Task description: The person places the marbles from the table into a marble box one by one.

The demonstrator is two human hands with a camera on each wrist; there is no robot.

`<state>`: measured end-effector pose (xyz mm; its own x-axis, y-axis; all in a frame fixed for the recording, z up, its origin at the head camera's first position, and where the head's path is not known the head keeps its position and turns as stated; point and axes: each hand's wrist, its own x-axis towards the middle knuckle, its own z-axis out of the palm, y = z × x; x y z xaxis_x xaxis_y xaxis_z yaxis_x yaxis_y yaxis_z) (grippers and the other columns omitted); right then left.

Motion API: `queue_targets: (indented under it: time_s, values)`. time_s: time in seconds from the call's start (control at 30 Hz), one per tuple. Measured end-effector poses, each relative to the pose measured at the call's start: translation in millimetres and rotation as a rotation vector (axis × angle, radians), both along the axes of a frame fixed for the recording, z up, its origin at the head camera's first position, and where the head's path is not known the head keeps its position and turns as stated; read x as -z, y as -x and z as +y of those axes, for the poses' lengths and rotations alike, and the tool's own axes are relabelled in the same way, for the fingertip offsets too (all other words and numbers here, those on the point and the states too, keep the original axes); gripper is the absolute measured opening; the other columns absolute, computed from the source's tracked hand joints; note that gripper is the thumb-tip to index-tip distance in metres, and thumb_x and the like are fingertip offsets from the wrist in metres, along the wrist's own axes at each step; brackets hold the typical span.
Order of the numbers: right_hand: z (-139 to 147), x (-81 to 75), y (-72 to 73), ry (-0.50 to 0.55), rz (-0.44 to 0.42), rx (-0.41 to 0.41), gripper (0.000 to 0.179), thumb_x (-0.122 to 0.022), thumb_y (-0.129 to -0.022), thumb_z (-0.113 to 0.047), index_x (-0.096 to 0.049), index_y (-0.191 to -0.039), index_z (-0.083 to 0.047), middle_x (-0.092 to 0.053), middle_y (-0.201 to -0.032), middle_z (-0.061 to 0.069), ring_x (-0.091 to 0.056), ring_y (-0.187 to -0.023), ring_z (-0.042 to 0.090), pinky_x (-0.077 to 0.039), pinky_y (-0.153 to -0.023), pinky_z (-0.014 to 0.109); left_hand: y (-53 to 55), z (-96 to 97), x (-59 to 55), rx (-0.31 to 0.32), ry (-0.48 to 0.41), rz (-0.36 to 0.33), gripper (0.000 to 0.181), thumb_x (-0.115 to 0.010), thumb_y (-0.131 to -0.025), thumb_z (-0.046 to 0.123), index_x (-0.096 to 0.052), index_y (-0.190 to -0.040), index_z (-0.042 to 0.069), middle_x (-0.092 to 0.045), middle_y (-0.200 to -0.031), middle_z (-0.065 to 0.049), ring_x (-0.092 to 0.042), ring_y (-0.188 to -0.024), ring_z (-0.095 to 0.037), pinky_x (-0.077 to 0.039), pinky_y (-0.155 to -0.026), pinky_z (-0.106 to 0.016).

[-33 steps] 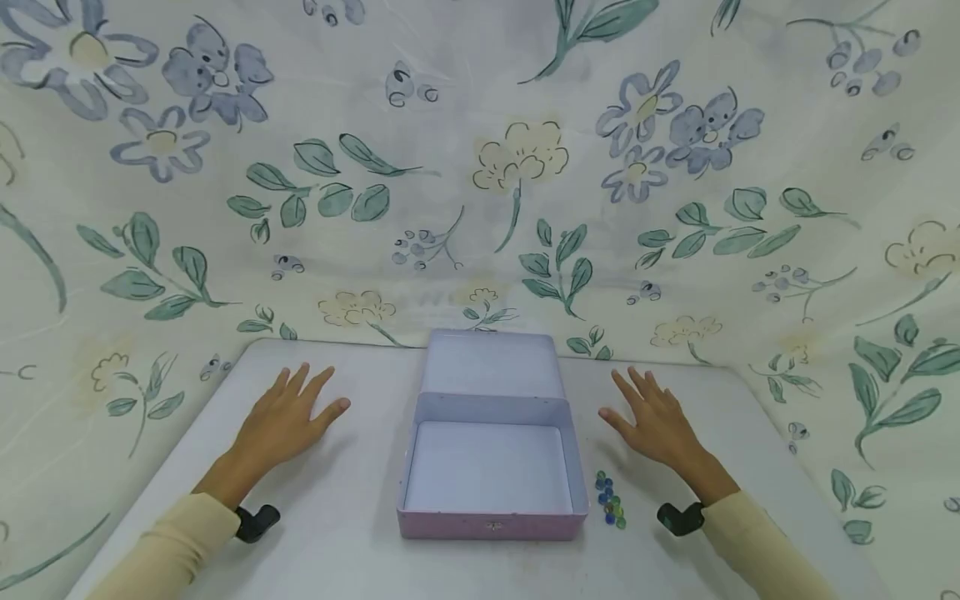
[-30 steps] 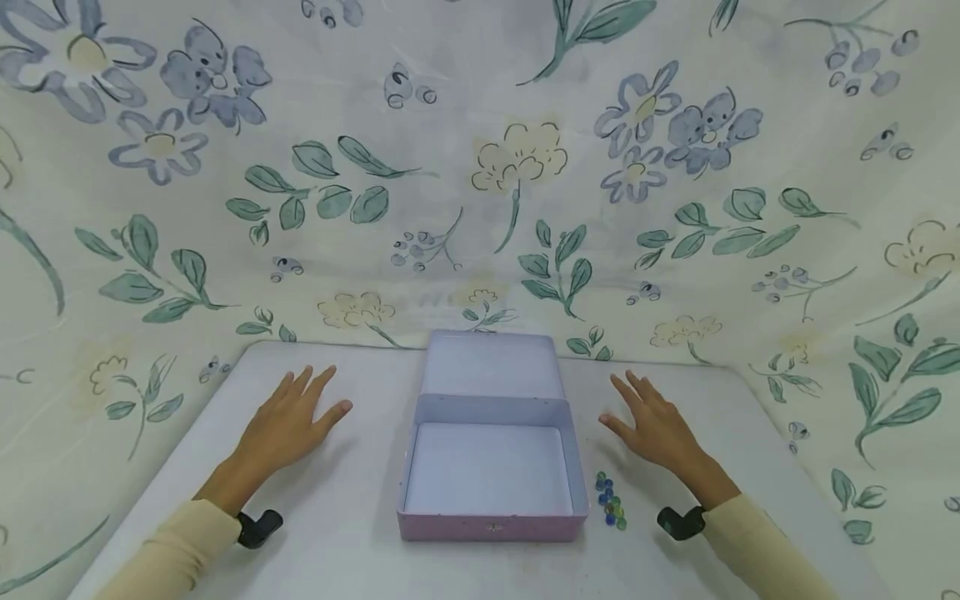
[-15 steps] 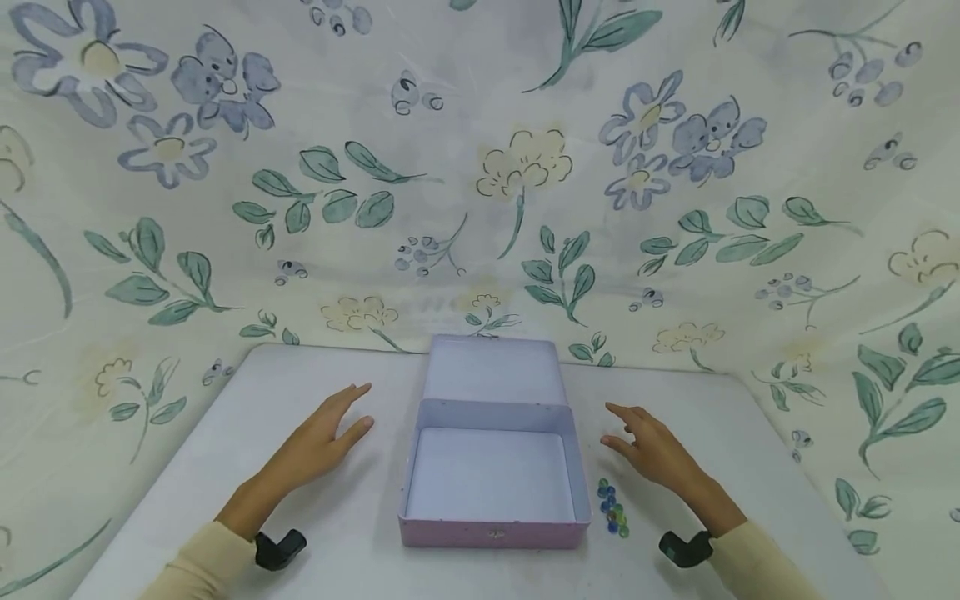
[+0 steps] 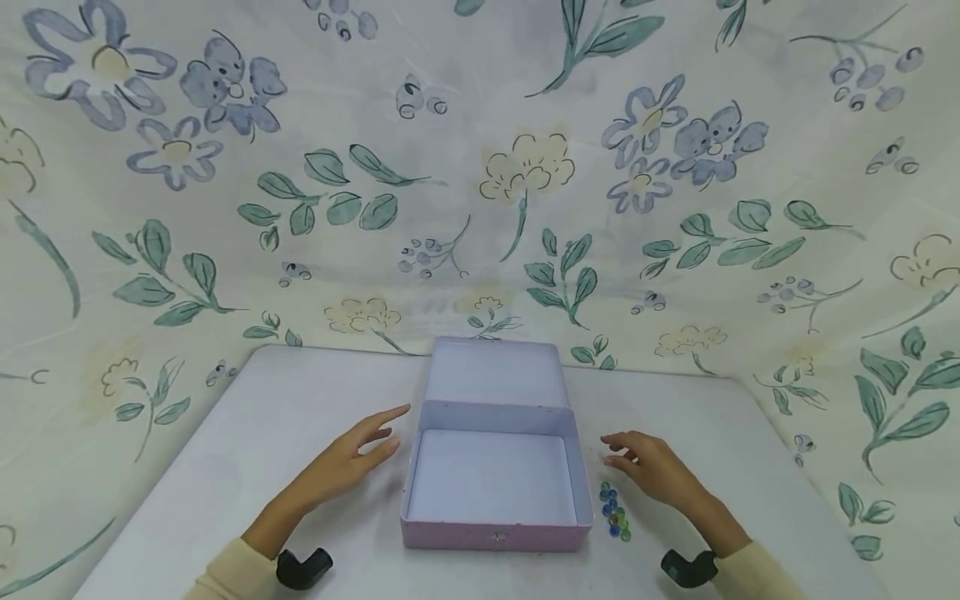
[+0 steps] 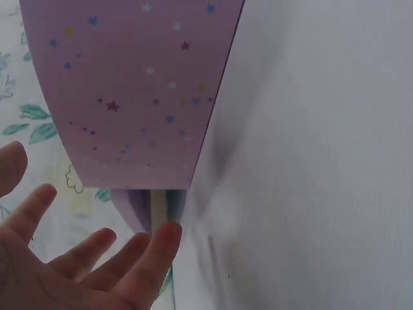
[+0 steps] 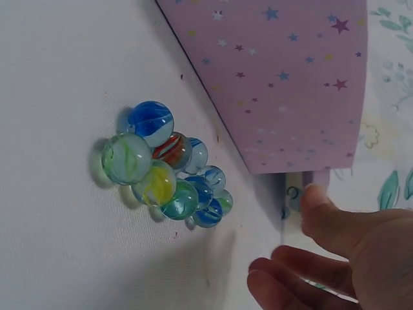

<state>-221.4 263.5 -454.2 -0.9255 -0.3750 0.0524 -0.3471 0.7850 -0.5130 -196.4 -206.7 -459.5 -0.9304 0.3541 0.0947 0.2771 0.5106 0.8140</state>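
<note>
A pink box (image 4: 497,537) with its lid (image 4: 497,372) tipped back stands in the middle of the table, its pale inside bare. Small stars dot its outer wall (image 5: 132,97) in the left wrist view. My left hand (image 4: 341,467) is just left of the box, fingers loosely spread and holding nothing. On the other side, my right hand (image 4: 656,468) hovers with bent fingers, also holding nothing. Beneath and left of it lie several glass marbles (image 4: 615,512) in a cluster by the box. Swirls of blue, green, yellow and red show in these marbles (image 6: 155,182) up close.
A white table (image 4: 330,375) carries everything. Behind it and at both sides hangs a floral cloth (image 4: 450,167). Each wrist wears a black device, the left one (image 4: 303,569) and the right one (image 4: 688,569), below cream sleeves.
My left hand has moved right, toward the box, and nearer to me. The right hand has come lower, toward the marbles, its fingers more bent. Box and marbles stay put.
</note>
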Motion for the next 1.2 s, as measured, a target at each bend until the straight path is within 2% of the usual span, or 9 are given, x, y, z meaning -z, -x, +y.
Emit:
queue_targets:
  time_s: [0.13, 0.23, 0.43, 0.63, 0.8, 0.97, 1.07, 1.2]
  values:
    - [1, 0.9, -2.3, -0.014, -0.033, -0.037, 0.023, -0.069, -0.092, -0.010, -0.072, -0.114, -0.004, -0.075, -0.106, 0.006, -0.067, -0.088, 0.012, -0.056, -0.074, 0.020, -1.0, 7.4, 4.1, 0.032, -0.102, -0.100, 0.054, -0.052, -0.105, 0.034, -0.035, -0.156, 0.027, -0.029, -0.164, -0.008, -0.034, -0.145, -0.047, -0.036, -0.111, -0.067]
    - [1, 1.5, -3.2, -0.018, -0.059, -0.055, 0.021, -0.068, -0.093, -0.010, -0.073, -0.112, -0.005, -0.075, -0.105, 0.004, -0.066, -0.088, 0.010, -0.056, -0.075, 0.020, -2.3, 12.3, 7.2, 0.054, -0.152, -0.150, 0.055, -0.052, -0.105, 0.033, -0.034, -0.156, 0.026, -0.025, -0.166, -0.009, -0.029, -0.148, -0.047, -0.036, -0.113, -0.062]
    - [2, 1.5, -5.7, 0.007, -0.088, -0.119, 0.021, -0.068, -0.093, -0.011, -0.073, -0.113, -0.006, -0.074, -0.106, 0.004, -0.066, -0.088, 0.009, -0.055, -0.075, 0.020, -5.4, 18.6, 12.8, 0.070, -0.230, -0.191, 0.053, -0.049, -0.106, 0.027, -0.034, -0.156, 0.021, -0.016, -0.167, -0.015, -0.026, -0.148, -0.050, -0.047, -0.108, -0.048]
    - [4, 5.1, -10.0, 0.008, -0.125, -0.193, 0.019, -0.067, -0.093, -0.009, -0.074, -0.110, -0.006, -0.075, -0.102, 0.002, -0.068, -0.089, 0.009, -0.056, -0.076, 0.022, -9.2, 20.8, 16.2, 0.104, -0.291, -0.244, 0.060, -0.050, -0.105, 0.023, -0.023, -0.159, 0.024, -0.008, -0.169, -0.015, -0.016, -0.148, -0.055, -0.047, -0.108, -0.054]
    - [3, 8.3, -10.0, 0.002, -0.099, -0.252, 0.016, -0.068, -0.091, -0.002, -0.076, -0.103, -0.007, -0.075, -0.099, 0.002, -0.071, -0.092, 0.015, -0.058, -0.078, 0.022, -9.2, 20.3, 18.7, 0.114, -0.297, -0.224, 0.060, -0.049, -0.106, 0.022, -0.023, -0.159, 0.026, -0.007, -0.168, -0.016, -0.016, -0.148, -0.055, -0.046, -0.108, -0.056]
    - [0, 9.5, -8.7, -0.010, -0.061, -0.286, 0.016, -0.068, -0.088, 0.001, -0.077, -0.101, -0.004, -0.075, -0.095, 0.001, -0.071, -0.088, 0.011, -0.058, -0.076, 0.020, -9.4, 19.1, 21.3, 0.117, -0.304, -0.199, 0.060, -0.047, -0.106, 0.021, -0.021, -0.160, 0.024, -0.008, -0.168, -0.017, -0.015, -0.148, -0.055, -0.045, -0.108, -0.057]
    - [-3, 10.3, -9.0, -0.027, -0.052, -0.280, 0.015, -0.069, -0.088, 0.002, -0.077, -0.098, -0.004, -0.074, -0.092, 0.000, -0.069, -0.085, 0.008, -0.057, -0.074, 0.018, -10.1, 19.7, 23.2, 0.118, -0.308, -0.181, 0.060, -0.046, -0.106, 0.021, -0.020, -0.160, 0.021, -0.008, -0.168, -0.018, -0.016, -0.148, -0.056, -0.045, -0.108, -0.058]
    - [-5, 11.0, -10.8, -0.048, -0.026, -0.275, 0.013, -0.070, -0.087, 0.001, -0.078, -0.096, -0.005, -0.073, -0.090, 0.001, -0.068, -0.082, 0.005, -0.057, -0.072, 0.018, -12.2, 20.6, 27.6, 0.140, -0.318, -0.128, 0.062, -0.046, -0.106, 0.017, -0.018, -0.161, 0.017, -0.009, -0.167, -0.020, -0.018, -0.146, -0.058, -0.038, -0.110, -0.066]
